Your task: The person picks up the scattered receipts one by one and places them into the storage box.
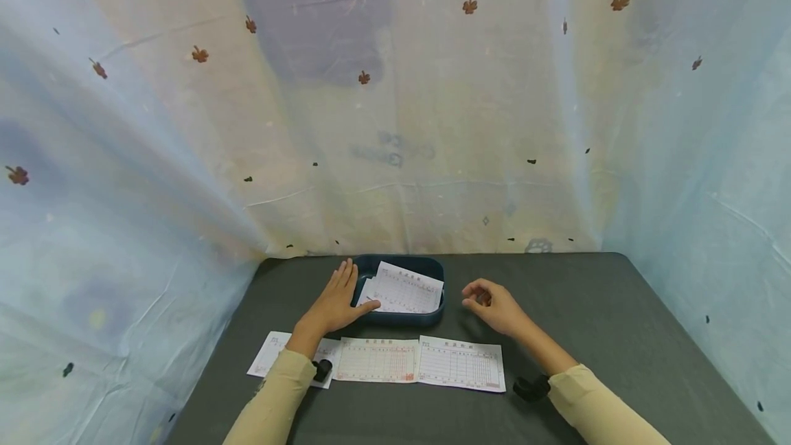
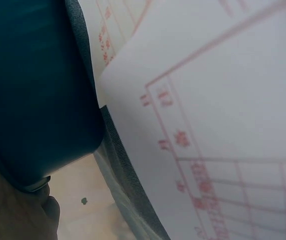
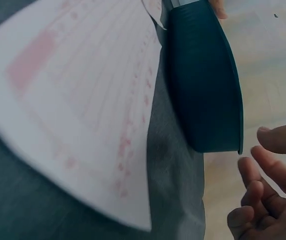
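Observation:
A dark blue plastic bin (image 1: 395,319) stands toward the back of the table, with printed paper forms (image 1: 409,290) lying loosely inside. My left hand (image 1: 336,302) is at the bin's left side, fingers straight and thumb stretched over its front left corner. In the left wrist view that hand (image 2: 17,210) shows right at the bin's rim (image 2: 30,187). To the right of the bin, my right hand (image 1: 496,305) hovers with loosely bent fingers, holding nothing. The right wrist view shows a gap between its fingertips (image 3: 264,134) and the bin wall (image 3: 208,80).
Three printed forms lie in a row before the bin: a white one (image 1: 268,351) partly under my left wrist, a cream one (image 1: 377,361) and a white one (image 1: 460,364). The dark table (image 1: 593,335) meets a patterned curtain (image 1: 426,108) at the back and sides.

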The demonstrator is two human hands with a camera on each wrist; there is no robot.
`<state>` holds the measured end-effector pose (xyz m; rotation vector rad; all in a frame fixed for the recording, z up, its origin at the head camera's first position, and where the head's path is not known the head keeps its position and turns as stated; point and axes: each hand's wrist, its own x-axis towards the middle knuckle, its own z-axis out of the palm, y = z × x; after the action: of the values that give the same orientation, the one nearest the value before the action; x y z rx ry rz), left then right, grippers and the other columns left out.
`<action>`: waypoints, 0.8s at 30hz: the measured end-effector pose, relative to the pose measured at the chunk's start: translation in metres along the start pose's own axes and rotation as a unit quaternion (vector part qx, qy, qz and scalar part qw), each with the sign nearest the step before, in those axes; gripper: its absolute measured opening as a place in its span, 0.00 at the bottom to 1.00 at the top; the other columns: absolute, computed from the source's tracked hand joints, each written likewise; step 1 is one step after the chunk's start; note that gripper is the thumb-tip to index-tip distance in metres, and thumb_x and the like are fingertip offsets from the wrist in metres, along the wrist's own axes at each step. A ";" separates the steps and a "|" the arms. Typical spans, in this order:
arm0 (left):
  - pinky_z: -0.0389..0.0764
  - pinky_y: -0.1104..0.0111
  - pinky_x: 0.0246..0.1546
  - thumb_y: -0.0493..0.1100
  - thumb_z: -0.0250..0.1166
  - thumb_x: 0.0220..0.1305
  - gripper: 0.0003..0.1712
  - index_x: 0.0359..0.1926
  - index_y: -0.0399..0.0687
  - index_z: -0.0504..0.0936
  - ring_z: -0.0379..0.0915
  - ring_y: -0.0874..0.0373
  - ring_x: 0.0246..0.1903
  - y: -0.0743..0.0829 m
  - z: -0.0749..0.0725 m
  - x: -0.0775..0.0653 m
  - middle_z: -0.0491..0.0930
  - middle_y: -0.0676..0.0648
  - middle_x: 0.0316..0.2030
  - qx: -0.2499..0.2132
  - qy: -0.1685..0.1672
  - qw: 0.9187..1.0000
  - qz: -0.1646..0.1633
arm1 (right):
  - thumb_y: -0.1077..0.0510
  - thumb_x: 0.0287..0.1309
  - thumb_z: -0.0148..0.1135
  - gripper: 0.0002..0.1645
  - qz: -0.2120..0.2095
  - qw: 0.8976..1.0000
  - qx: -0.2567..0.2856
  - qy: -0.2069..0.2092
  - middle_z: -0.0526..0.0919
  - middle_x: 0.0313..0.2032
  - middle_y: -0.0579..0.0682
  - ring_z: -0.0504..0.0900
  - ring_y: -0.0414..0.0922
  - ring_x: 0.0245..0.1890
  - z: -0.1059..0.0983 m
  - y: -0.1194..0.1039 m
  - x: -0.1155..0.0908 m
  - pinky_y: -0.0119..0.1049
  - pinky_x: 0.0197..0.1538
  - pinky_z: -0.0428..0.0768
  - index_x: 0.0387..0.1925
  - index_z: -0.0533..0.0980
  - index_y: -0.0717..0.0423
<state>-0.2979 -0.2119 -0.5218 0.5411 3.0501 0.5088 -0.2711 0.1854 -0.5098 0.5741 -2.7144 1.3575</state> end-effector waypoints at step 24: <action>0.44 0.43 0.84 0.82 0.55 0.69 0.70 0.85 0.32 0.44 0.32 0.37 0.85 -0.002 0.004 0.001 0.37 0.33 0.86 0.008 0.003 1.000 -0.005 | 0.54 0.67 0.76 0.17 -0.004 0.992 -0.052 -0.116 0.78 0.36 0.47 0.70 0.38 0.29 -0.020 0.017 -0.052 0.32 0.31 0.71 0.49 0.82 0.61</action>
<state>-0.2997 -0.2125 -0.5258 0.5243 3.0643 0.4866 -0.2310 0.2262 -0.5219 0.7798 -2.9385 1.2057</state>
